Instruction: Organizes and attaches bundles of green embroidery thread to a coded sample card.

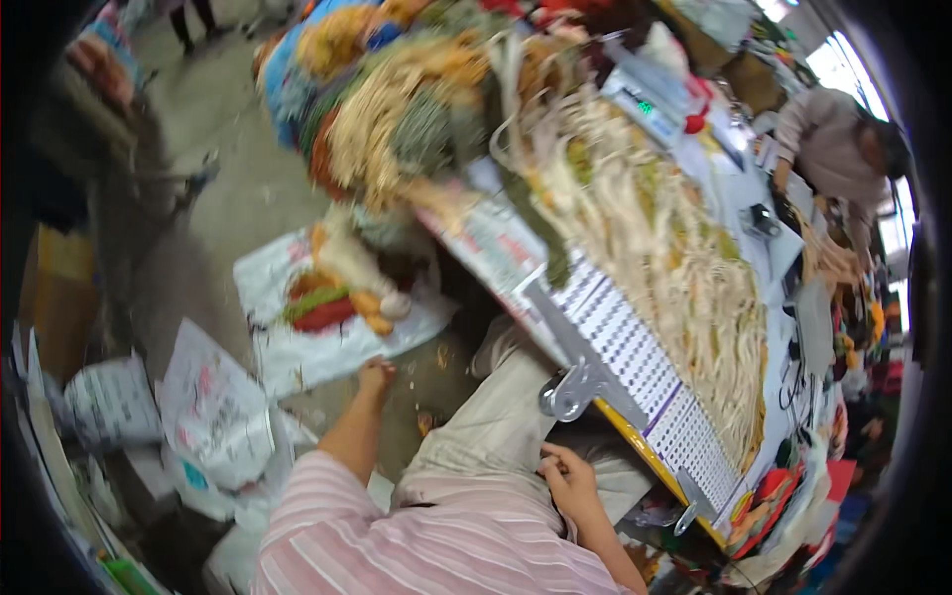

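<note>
My left hand [376, 376] hangs down on the left above the floor, near a white sheet [268, 342] bearing bundles of yarn. Its fingers are smeared by motion. My right hand [569, 478] is by my thigh, below the table's near edge. Its fingers are loosely bent and apart, with nothing visible in them. Beside it, a long card with rows of dark dots [620, 347] lies along the table edge under metal clips [573, 391]. Cream yarn strands [664, 238] spread across the table beyond the card.
Thick yarn hanks [377, 119] heap up at the table's far end. Near them stands a scale [643, 107] with a green display. Another person [833, 149] leans in at the right. White sacks [218, 416] lie on the floor at left.
</note>
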`<state>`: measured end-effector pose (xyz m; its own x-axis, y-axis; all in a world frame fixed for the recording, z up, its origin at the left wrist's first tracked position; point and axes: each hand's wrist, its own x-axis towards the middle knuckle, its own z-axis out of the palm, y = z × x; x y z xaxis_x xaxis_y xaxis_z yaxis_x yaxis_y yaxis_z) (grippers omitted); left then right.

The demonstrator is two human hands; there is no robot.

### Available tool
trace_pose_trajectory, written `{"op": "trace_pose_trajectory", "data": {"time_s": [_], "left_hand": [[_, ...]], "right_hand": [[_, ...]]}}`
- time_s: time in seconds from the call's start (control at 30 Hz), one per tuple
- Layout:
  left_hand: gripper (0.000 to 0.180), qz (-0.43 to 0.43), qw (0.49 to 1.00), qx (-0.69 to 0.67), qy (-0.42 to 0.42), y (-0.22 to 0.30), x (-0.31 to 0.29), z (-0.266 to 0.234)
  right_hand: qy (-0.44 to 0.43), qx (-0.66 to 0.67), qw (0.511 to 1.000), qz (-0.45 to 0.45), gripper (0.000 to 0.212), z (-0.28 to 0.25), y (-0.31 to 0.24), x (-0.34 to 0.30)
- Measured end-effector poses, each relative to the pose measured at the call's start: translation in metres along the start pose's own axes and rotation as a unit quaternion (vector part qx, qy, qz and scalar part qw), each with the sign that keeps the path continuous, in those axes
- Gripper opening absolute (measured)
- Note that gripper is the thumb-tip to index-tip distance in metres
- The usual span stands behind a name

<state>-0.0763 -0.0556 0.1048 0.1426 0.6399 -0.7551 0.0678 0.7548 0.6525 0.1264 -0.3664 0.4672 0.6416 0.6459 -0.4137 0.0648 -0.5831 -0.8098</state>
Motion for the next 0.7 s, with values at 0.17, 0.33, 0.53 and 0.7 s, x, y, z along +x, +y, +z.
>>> {"op": "trace_pose_trajectory", "data": {"time_s": [0.17, 0.33, 0.53, 0.7], "left_hand": [[0.024, 0.526, 0.849, -0.034, 0.028, 0.238, -0.054, 0.112], [0.02, 0.606, 0.776, 0.03, -0.173, 0.42, -0.169, 0.232], [0.056, 0.615, 0.703, 0.351, 0.064, 0.43, -0.198, 0.348], [0.048, 0.637, 0.682, 0.312, 0.179, 0.485, -0.153, 0.408]], "right_hand": [[0.047, 0.015, 0.999, -0.007, 0.026, -0.018, 0.007, -0.014], [0.064, 0.018, 0.997, -0.03, 0.026, -0.025, 0.012, -0.018], [0.086, 0.015, 0.994, -0.059, 0.027, -0.036, 0.01, -0.026], [0.113, 0.011, 0.994, 0.002, 0.028, -0.053, 0.031, -0.041]]}}
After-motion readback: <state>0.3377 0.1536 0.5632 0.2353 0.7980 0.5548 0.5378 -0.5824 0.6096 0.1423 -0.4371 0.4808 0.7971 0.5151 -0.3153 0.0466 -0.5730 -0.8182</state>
